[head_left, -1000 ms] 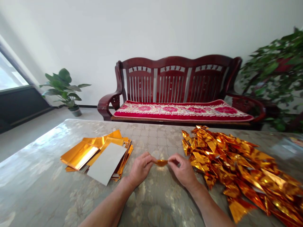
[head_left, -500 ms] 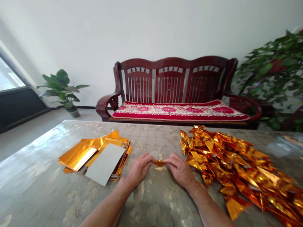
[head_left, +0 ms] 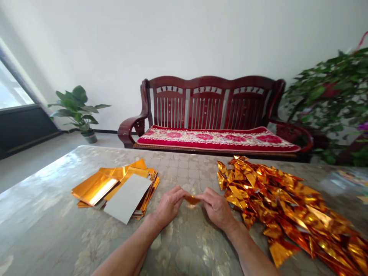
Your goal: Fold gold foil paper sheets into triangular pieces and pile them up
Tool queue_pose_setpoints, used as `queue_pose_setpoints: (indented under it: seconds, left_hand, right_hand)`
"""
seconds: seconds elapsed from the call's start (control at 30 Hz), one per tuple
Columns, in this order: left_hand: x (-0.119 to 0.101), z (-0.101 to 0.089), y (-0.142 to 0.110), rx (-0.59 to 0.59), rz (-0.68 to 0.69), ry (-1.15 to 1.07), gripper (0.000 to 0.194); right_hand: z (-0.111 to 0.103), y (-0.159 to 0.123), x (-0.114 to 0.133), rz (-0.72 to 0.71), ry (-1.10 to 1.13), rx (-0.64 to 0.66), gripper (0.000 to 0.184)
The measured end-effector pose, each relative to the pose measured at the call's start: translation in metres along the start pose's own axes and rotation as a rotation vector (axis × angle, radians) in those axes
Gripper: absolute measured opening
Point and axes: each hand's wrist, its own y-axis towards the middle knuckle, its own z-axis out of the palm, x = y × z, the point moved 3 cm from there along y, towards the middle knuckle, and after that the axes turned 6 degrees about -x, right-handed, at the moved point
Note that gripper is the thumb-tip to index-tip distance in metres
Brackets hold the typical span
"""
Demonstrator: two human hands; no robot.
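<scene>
A small folded piece of gold foil paper (head_left: pixel 192 199) is held between my two hands, just over the table. My left hand (head_left: pixel 171 204) pinches its left end with thumb and fingers. At the right end, the fingers of my right hand (head_left: pixel 216 208) are closed on it, the index finger lying along its upper edge. To the left lies a loose stack of flat gold foil sheets (head_left: pixel 96 188), with one sheet's grey back (head_left: pixel 128 197) facing up. Right of my hands spreads a big heap of folded gold foil pieces (head_left: pixel 283 205).
A patterned, glossy cover lies over the table (head_left: pixel 71 237). Clear plastic packaging (head_left: pixel 345 182) rests at the far right. Beyond the table stands a dark red wooden bench (head_left: pixel 207 82) with a floral cushion (head_left: pixel 218 138). Potted plants (head_left: pixel 76 109) stand on both sides.
My right hand has gone from a fingertip pinch with a gap to closed fingers, its index finger now stretched along the foil's top edge. My hands are slightly closer together. The view has shifted a little.
</scene>
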Motion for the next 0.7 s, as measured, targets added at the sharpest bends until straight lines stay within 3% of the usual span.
queue_pose_setpoints:
  seconds: [0.7]
  left_hand:
    - [0.0002,0.0037,-0.0051,-0.049,-0.04,-0.064,0.016]
  right_hand:
    - [0.0034,-0.0066,0.0063,-0.12,-0.046,-0.036,0.04]
